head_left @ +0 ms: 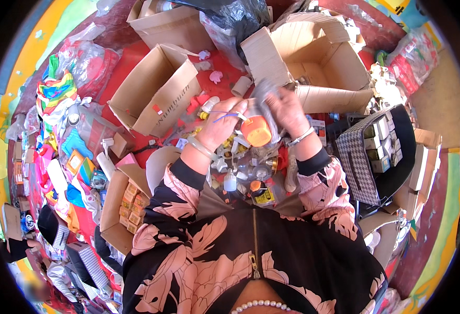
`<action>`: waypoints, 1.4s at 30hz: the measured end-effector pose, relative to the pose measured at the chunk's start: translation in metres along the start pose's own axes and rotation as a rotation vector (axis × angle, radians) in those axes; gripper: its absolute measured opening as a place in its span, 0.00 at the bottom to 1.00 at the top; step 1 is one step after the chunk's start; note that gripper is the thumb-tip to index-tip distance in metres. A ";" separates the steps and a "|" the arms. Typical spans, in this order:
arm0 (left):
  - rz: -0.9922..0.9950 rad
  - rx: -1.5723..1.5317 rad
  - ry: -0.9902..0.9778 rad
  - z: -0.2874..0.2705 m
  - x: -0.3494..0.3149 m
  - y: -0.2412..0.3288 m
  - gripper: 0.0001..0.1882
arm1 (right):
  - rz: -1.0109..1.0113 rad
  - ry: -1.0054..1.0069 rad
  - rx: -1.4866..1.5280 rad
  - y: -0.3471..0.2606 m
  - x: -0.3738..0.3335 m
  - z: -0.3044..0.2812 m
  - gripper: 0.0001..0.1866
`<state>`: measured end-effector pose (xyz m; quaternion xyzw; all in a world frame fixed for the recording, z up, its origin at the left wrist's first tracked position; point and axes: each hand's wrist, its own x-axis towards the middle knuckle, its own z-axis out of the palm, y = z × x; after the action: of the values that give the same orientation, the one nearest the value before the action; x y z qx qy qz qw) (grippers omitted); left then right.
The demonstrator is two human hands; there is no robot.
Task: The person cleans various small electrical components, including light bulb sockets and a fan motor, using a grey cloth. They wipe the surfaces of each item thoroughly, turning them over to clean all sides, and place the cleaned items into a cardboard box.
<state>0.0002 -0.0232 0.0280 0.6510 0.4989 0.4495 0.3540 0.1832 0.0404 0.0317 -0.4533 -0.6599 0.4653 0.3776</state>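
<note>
My left hand (222, 124) is closed round an orange and yellow block-shaped object (256, 131) with rounded corners; its kind is unclear. A thin blue strip (228, 116) sticks out between the fingers of that hand. My right hand (288, 112) is bent over a grey, cloth-like piece (265, 97) pressed along the object's right side; motion smears both. Beneath my hands lies a pile of small mixed items. Among them are a small bottle with a pale blue lower part (230, 182), a white star-shaped piece (219, 164) and a yellow-labelled item with an orange top (263, 193).
Beyond my hands stand an open cardboard box (151, 94) on the left and a larger one (334, 97) on the right. A checked fabric bin (353, 162) holds small boxes. Left of me, a carton (116, 209) contains small orange boxes. Cloths and goods crowd the far left.
</note>
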 end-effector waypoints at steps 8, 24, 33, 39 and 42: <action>-0.246 -0.645 0.329 0.000 0.008 -0.039 0.15 | -0.232 -0.135 0.388 -0.017 -0.005 -0.035 0.19; -0.423 -1.093 -0.084 0.011 0.005 -0.010 0.25 | 0.227 0.179 1.095 0.030 0.012 0.024 0.10; -0.132 -0.743 -0.069 0.029 0.004 -0.005 0.46 | 0.240 0.274 1.164 0.031 0.009 0.023 0.14; 0.074 -0.857 0.034 0.022 0.007 -0.004 0.49 | 0.122 0.235 1.048 -0.010 0.006 -0.001 0.22; 0.081 -0.944 0.096 0.008 0.009 0.013 0.53 | -0.063 0.129 0.936 -0.029 0.002 -0.030 0.21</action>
<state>0.0128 -0.0180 0.0395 0.4163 0.2299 0.6701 0.5700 0.2031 0.0456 0.0679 -0.2423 -0.3676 0.6719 0.5955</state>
